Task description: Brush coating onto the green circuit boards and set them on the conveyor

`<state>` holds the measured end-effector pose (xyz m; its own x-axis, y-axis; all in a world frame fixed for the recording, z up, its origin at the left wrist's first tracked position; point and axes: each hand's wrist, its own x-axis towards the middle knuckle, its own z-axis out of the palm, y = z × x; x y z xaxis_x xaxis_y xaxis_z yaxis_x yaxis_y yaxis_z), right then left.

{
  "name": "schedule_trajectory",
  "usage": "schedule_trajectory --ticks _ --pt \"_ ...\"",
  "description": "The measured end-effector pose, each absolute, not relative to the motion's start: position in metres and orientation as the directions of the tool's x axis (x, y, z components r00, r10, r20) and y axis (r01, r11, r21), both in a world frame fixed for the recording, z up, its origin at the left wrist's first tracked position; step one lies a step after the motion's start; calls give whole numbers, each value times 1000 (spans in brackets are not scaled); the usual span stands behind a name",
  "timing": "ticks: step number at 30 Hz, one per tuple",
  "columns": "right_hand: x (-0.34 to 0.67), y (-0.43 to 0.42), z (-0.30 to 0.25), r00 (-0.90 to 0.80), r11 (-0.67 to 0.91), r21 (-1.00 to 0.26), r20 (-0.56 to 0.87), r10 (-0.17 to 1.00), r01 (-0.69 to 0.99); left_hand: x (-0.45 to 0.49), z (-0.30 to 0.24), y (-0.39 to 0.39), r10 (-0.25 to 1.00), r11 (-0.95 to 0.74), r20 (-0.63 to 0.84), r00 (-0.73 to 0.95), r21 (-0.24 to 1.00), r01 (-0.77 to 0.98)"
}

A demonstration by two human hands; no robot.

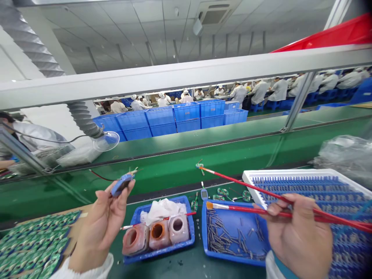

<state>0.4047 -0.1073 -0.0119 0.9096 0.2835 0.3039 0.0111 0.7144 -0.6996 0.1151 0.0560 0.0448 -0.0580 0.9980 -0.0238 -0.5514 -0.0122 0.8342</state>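
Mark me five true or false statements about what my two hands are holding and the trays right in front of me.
1. The left hand holds a small blue part with wires at its fingers. True.
2. The right hand holds a pair of green scissors. False: it holds two red-handled brushes.
3. Three jars stand in a row in the jar tray. True.
4. The metal pins lie in a white tray. False: the pin tray is blue.
5. The white cloth lies among the pins. False: it sits in the jar tray, behind the jars.
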Motion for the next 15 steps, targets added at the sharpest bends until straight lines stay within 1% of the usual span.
schedule_trajectory --ticks 1,3,5,7,9,11,15 --pt "403 -107 -9 901 717 -697 324 289 21 112 37 48 997 -46 5 -77 836 -547" --pt "398 -106 -3 884 721 -692 359 299 37 109 23 37 986 -168 150 -76 851 -498" --pt "392 -106 3 868 726 -686 386 313 44 110 13 27 949 -295 313 -25 859 -418" --pt "385 -106 9 852 729 -683 411 324 52 114 9 17 903 -383 425 62 862 -332" --pt "378 -106 13 841 729 -682 422 339 49 122 8 8 856 -449 495 147 854 -263" --pt "371 -106 16 824 737 -675 438 360 36 130 8 -1 817 -503 541 198 838 -212" --pt "356 -103 18 807 767 -641 460 370 14 145 2 -10 791 -566 581 194 814 -131"
